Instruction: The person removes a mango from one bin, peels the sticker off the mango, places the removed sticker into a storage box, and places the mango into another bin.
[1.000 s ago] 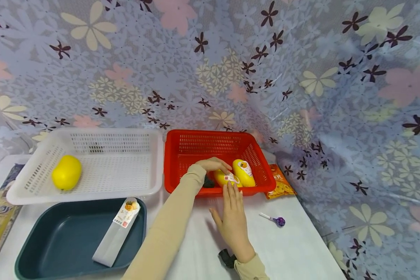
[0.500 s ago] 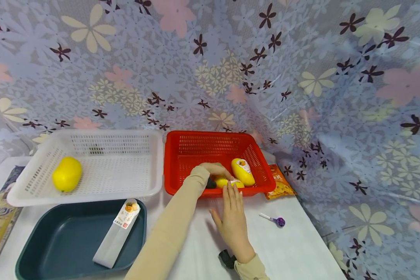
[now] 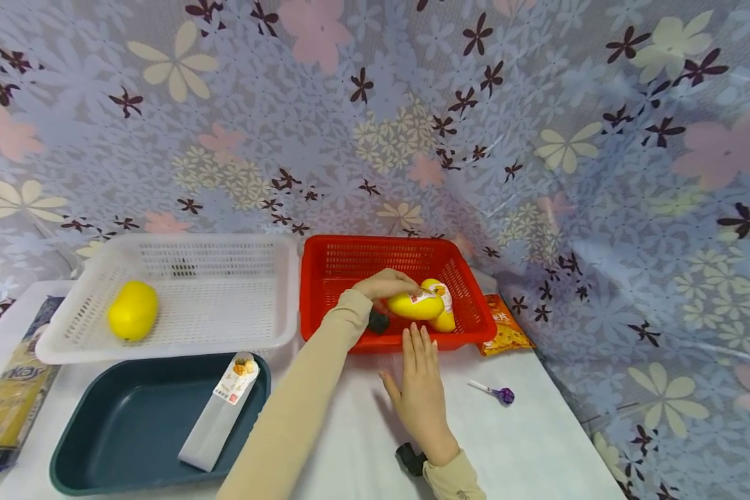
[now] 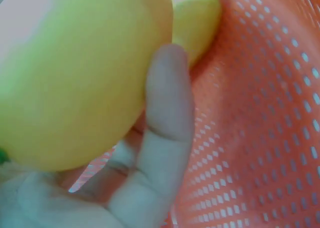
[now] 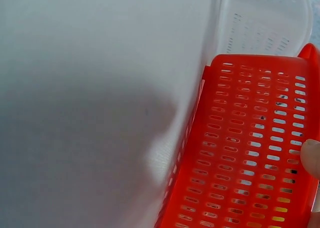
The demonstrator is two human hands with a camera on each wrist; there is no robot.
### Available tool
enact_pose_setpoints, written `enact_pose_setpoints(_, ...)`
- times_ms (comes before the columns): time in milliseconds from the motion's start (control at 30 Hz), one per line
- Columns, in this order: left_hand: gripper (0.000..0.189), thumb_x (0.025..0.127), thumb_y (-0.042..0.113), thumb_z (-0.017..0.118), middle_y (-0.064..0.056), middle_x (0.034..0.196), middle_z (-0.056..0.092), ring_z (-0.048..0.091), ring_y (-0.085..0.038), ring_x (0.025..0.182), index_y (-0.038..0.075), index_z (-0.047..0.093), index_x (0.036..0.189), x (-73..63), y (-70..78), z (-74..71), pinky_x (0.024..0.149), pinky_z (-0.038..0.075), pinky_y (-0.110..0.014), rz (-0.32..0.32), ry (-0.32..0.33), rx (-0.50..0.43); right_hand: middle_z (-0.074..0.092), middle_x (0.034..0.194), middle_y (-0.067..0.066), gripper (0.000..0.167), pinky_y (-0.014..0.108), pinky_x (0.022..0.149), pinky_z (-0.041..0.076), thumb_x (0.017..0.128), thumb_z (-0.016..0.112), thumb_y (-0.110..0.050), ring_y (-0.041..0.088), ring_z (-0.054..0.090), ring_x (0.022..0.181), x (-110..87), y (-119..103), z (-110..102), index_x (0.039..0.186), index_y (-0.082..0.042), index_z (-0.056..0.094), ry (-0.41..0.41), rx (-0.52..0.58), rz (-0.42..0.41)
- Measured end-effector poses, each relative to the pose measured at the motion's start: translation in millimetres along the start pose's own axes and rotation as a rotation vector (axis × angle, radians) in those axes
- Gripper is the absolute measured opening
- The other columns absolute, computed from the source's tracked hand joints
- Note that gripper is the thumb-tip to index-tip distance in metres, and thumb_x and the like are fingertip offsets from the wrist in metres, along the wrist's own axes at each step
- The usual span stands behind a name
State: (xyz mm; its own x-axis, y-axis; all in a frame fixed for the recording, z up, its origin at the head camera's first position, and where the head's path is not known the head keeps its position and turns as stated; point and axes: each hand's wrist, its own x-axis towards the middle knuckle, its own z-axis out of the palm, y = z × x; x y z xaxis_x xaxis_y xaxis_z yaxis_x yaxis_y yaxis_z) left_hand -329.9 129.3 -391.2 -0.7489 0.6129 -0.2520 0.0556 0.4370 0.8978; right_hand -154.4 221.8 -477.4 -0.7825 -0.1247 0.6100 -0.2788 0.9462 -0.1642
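In the head view my left hand [image 3: 384, 285] reaches into the red basket [image 3: 375, 258] and grips a yellow mango [image 3: 405, 308] with a paper label. The left wrist view shows fingers [image 4: 167, 97] curled against the side of this mango [image 4: 80, 82]. A second labelled mango [image 3: 445, 321] lies in the basket just behind it, partly covered. Flat and with straight fingers, my right hand [image 3: 421, 396] touches the basket's near rim. Only bits of that hand [image 5: 311, 158] show at the right wrist view's edge.
Left of the red basket stands a white basket [image 3: 225, 312] with one yellow mango [image 3: 133, 310]. Before it is a dark tray [image 3: 131, 430] holding a long pale labelled packet [image 3: 219, 420]. A lollipop [image 3: 503, 396], an orange snack bag [image 3: 503, 330] and a yellowish bag [image 3: 12, 396] lie around.
My left hand has taken hold of the nearer mango and raised it slightly up and to the right, over part of the other mango. The right hand stays at the rim.
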Motion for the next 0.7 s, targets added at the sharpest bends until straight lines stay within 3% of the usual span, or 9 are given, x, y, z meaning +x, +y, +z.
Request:
enact_pose_setpoints(133, 0.044, 0.089, 0.033, 0.063, -0.013, 0.122, 0.062, 0.06, -0.017, 0.081, 0.011, 0.062, 0.128, -3.4, 8.5, -4.0, 0.077, 0.059, -0.043, 0.028, 0.012, -0.075, 0.039, 0.148, 0.027, 0.084, 0.045, 0.123, 0.011, 0.077, 0.081, -0.025, 0.041, 0.032, 0.14, 0.7, 0, -1, 0.142, 0.009, 0.038, -0.008, 0.015, 0.008)
enact_pose_setpoints(333, 0.047, 0.091, 0.03, 0.063, -0.014, 0.129, 0.059, 0.061, -0.018, 0.084, 0.01, 0.058, 0.132, -14.4, 18.6, -7.1, 0.08, 0.058, -0.046, 0.091, 0.02, -0.129, 0.04, 0.147, 0.028, 0.084, 0.046, 0.122, 0.013, 0.077, 0.081, -0.025, 0.042, 0.032, 0.14, -1.2, 0, -1, 0.141, 0.01, 0.039, -0.006, 0.012, 0.008)
enact_pose_setpoints(433, 0.045, 0.092, 0.028, 0.062, -0.014, 0.132, 0.057, 0.061, -0.019, 0.086, 0.009, 0.057, 0.133, -22.1, 21.9, -8.3, 0.082, 0.057, -0.047, 0.114, 0.034, -0.168, 0.04, 0.147, 0.028, 0.085, 0.049, 0.121, 0.016, 0.076, 0.082, -0.024, 0.042, 0.033, 0.14, -1.3, 1, 0, 0.141, 0.01, 0.039, 0.003, 0.01, 0.002)
enact_pose_setpoints(700, 0.045, 0.092, 0.023, 0.064, -0.013, 0.135, 0.054, 0.062, -0.021, 0.092, 0.012, 0.056, 0.134, -50.9, 22.0, -6.5, 0.073, 0.06, -0.037, 0.182, 0.108, -0.246, 0.04, 0.147, 0.029, 0.084, 0.05, 0.12, 0.017, 0.077, 0.081, -0.024, 0.043, 0.031, 0.14, 0.6, 0, 1, 0.141, 0.01, 0.038, 0.001, 0.027, 0.012)
